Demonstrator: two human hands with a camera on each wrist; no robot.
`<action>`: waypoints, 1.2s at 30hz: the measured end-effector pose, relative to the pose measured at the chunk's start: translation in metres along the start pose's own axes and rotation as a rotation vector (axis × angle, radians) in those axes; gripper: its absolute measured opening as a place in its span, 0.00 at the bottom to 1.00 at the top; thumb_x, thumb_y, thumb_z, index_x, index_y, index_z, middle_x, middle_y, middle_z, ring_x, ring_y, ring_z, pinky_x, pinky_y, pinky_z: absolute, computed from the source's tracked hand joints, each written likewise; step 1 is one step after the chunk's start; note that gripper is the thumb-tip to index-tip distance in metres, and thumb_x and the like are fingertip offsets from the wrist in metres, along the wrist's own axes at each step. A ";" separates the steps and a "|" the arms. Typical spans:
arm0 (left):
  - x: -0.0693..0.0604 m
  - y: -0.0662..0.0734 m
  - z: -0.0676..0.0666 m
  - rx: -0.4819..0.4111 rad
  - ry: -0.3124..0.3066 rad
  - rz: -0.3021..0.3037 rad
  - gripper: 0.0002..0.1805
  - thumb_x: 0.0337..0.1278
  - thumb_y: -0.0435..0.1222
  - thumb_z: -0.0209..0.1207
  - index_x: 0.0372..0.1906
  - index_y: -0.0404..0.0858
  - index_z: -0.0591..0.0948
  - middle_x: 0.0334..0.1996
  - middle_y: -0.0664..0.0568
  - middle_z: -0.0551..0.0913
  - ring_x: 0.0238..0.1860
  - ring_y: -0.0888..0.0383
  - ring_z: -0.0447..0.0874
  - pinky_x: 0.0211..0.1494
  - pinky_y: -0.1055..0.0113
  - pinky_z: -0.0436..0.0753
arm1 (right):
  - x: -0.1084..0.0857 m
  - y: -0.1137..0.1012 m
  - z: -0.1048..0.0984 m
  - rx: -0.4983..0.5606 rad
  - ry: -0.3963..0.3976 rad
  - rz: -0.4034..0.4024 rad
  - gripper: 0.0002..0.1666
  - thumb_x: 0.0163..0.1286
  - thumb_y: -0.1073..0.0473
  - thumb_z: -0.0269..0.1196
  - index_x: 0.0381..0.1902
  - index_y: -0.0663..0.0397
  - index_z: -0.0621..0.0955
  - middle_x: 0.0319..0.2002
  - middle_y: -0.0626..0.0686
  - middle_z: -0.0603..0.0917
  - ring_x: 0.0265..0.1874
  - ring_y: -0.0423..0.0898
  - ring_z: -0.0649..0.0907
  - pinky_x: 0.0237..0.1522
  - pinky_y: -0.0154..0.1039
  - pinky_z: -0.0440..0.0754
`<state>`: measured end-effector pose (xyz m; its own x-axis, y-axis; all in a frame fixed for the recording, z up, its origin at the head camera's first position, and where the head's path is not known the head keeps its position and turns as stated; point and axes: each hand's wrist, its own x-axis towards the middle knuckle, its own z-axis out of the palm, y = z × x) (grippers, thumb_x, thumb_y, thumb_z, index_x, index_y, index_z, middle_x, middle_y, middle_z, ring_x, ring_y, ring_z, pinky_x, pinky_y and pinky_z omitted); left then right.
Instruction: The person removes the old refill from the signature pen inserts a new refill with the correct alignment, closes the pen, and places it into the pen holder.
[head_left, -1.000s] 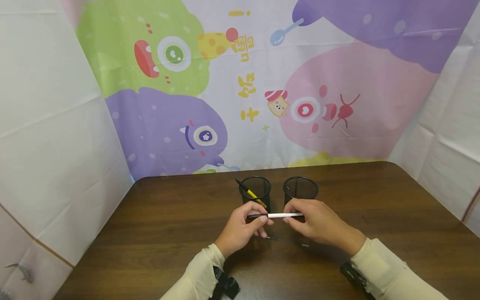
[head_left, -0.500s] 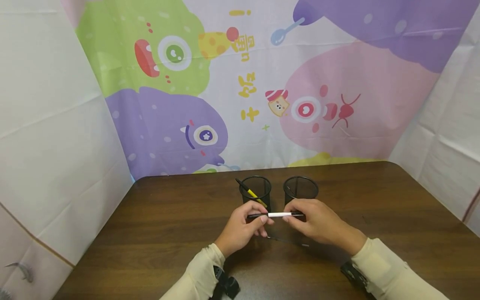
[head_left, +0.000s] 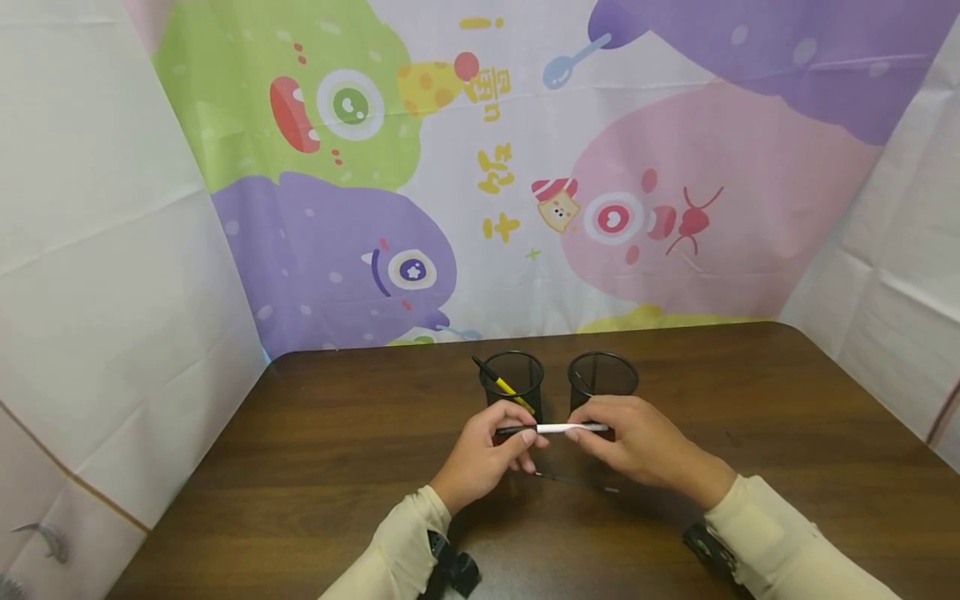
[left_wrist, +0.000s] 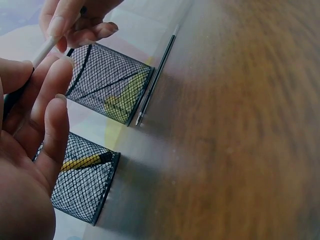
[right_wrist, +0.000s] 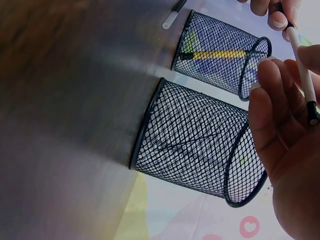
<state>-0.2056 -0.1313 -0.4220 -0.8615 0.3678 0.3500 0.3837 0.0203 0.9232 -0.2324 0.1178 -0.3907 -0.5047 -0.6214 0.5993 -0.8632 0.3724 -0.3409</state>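
In the head view, a white-barrelled pen (head_left: 553, 429) with a black grip section lies level between both hands above the table. My left hand (head_left: 480, 458) pinches the black section between thumb and fingers. My right hand (head_left: 648, 442) pinches the white barrel near its other end. A black end piece of the pen (right_wrist: 313, 112) shows in the right wrist view. Below the hands, a thin dark ink refill (left_wrist: 157, 75) lies on the table, in front of the right-hand mesh cup.
Two black mesh pen cups stand behind the hands. The left cup (head_left: 512, 353) holds a yellow and black pen (head_left: 504, 387) leaning left; the right cup (right_wrist: 190, 145) has a thin dark stick inside. A cartoon-printed cloth (head_left: 510, 292) hangs behind the wooden table (head_left: 337, 442).
The white barrel looks turned between my right fingers: its right end showed black half a second ago and looks whiter now. Both hands stay nearly in place.
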 end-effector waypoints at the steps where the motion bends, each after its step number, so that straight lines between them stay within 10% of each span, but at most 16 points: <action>1: 0.000 0.000 0.000 0.002 0.000 -0.001 0.06 0.72 0.32 0.58 0.47 0.33 0.76 0.37 0.39 0.88 0.24 0.55 0.84 0.32 0.46 0.85 | 0.000 0.000 0.000 -0.004 0.001 0.000 0.01 0.69 0.54 0.68 0.37 0.41 0.85 0.29 0.31 0.77 0.23 0.31 0.73 0.25 0.29 0.74; 36: -0.001 -0.001 -0.001 0.027 0.004 0.009 0.06 0.71 0.33 0.59 0.46 0.35 0.77 0.36 0.43 0.88 0.23 0.56 0.84 0.29 0.67 0.82 | 0.000 -0.004 0.003 -0.058 -0.019 0.053 0.12 0.63 0.59 0.73 0.36 0.38 0.80 0.25 0.32 0.74 0.19 0.30 0.70 0.21 0.29 0.72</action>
<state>-0.2056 -0.1331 -0.4233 -0.8592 0.3643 0.3593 0.4004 0.0417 0.9154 -0.2291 0.1140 -0.3917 -0.5500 -0.6127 0.5675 -0.8336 0.4439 -0.3287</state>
